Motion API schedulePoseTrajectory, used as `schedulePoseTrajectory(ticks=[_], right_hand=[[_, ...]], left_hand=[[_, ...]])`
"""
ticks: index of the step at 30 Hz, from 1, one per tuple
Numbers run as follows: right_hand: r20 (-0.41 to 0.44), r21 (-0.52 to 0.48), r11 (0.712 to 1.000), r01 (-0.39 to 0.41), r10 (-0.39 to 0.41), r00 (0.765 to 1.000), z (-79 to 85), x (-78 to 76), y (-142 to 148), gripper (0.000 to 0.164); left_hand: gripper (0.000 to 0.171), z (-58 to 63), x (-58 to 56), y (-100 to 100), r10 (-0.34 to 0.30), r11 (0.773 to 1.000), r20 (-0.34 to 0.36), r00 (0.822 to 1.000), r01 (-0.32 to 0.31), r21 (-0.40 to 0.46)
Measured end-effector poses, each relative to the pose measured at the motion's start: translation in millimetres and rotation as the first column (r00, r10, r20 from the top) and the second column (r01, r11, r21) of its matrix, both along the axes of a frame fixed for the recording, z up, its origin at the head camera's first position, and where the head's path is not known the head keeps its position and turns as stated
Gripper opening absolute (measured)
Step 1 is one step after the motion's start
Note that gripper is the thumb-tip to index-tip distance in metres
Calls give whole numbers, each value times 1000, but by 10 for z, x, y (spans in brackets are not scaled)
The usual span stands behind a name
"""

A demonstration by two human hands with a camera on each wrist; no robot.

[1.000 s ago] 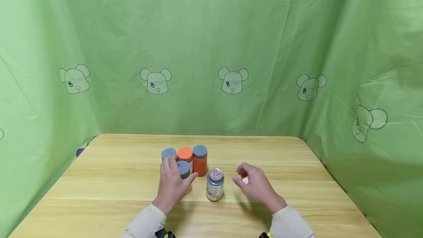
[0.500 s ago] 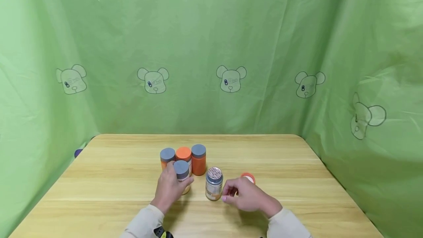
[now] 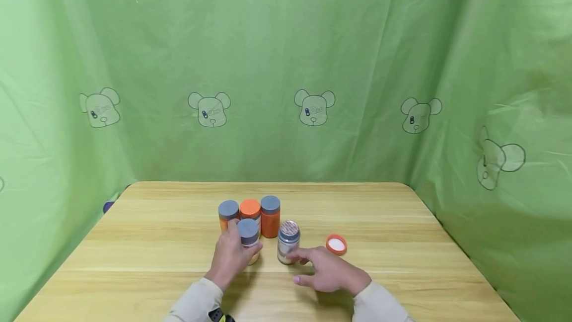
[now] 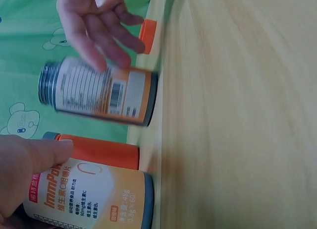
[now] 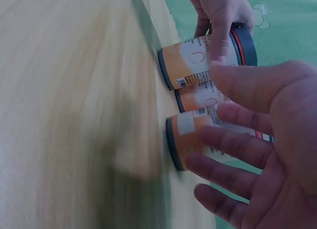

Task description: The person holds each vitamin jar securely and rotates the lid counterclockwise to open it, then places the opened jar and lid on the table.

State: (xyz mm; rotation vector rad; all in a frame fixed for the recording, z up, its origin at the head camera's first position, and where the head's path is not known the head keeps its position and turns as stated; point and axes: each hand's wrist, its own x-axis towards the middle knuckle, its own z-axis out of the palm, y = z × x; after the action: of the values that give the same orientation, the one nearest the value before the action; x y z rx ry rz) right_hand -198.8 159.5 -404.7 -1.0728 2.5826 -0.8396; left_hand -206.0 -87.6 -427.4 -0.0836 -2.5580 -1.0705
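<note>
My left hand (image 3: 227, 255) grips an upright vitamin bottle (image 4: 109, 194) with a grey lid, thumb on the near side and fingers around the back. To its right stands a second bottle (image 4: 86, 92) without its lid, a foil seal (image 3: 290, 228) covering its mouth. The extended fingers of my right hand (image 3: 328, 270) reach the side of this uncapped bottle, the thumb held apart. In the right wrist view the right palm (image 5: 292, 135) faces the bottles with spread fingers. An orange lid (image 3: 336, 244) lies upside down on the table, showing its white liner.
Behind the gripped bottle stand an orange bottle with a grey lid (image 3: 229, 207), one with an orange lid (image 3: 250, 207) and a red-orange one with a grey lid (image 3: 270, 223). They sit close together on the wooden table (image 3: 134, 242). A green curtain (image 3: 263, 153) encloses the table.
My right hand has come left from the orange lid to the uncapped bottle, its fingers straightening. That bottle has shifted slightly away from me. My left hand has settled lower around its bottle.
</note>
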Motion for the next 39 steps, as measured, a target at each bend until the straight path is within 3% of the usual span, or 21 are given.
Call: schedulePoseTrajectory(ticks=[5,14,21,29,39], right_hand=[[-24,30,997,70,-69,997,-49,-32,-10,54],[-57,-71,984,162,-166,985,-60,-66,4,40],[-140,-155,965,210,-232,963,0,-49,3,34],[-188,-231,955,188,-233,954,52,-39,-32,33],[-162,-300,936,184,-240,957,121,-6,-113,41]], left_hand=[[75,6,10,45,-39,999,-17,999,39,9],[74,54,43,122,-87,996,-18,996,87,2],[73,101,85,196,-198,980,-113,974,199,-4],[68,224,142,279,-294,952,-139,946,277,-129],[66,322,188,409,-358,912,-118,926,319,-259]])
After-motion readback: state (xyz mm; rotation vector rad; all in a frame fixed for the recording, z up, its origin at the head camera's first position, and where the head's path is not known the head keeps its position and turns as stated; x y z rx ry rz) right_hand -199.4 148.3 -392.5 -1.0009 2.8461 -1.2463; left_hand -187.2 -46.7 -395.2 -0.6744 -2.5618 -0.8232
